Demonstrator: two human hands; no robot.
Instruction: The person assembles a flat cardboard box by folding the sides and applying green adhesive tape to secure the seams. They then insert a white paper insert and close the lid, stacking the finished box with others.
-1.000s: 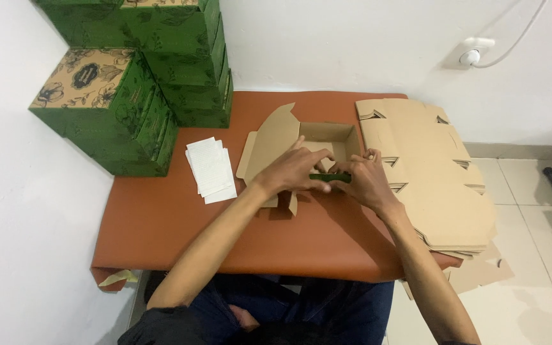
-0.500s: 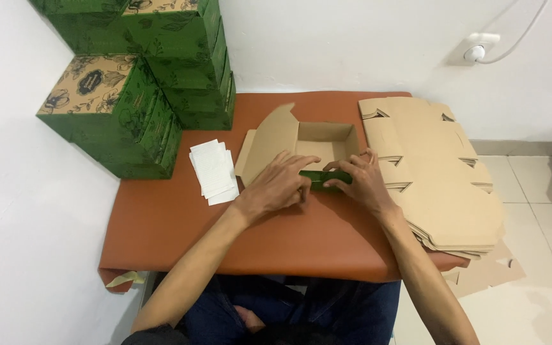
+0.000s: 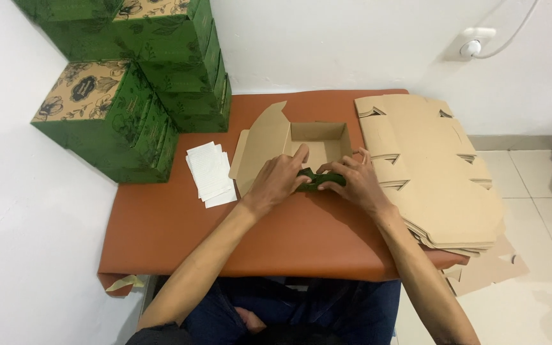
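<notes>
A half-folded cardboard box (image 3: 314,137), brown inside and green outside, lies open in the middle of the orange-brown table (image 3: 180,230). My left hand (image 3: 281,179) presses down on the box's near green wall (image 3: 319,181), fingers curled over its edge. My right hand (image 3: 354,181) grips the same green wall from the right side. The box's left flap (image 3: 260,144) lies spread flat on the table. The near wall is partly hidden under both hands.
A stack of flat brown box blanks (image 3: 426,169) overhangs the table's right edge. Several finished green boxes (image 3: 135,76) are piled at the back left against the wall. A small pile of white cards (image 3: 210,172) lies left of the open box. A wall socket (image 3: 474,43) is at the upper right.
Both hands have moved slightly towards me along the box's near wall and now press the green wall lower. The box itself stays in place.
</notes>
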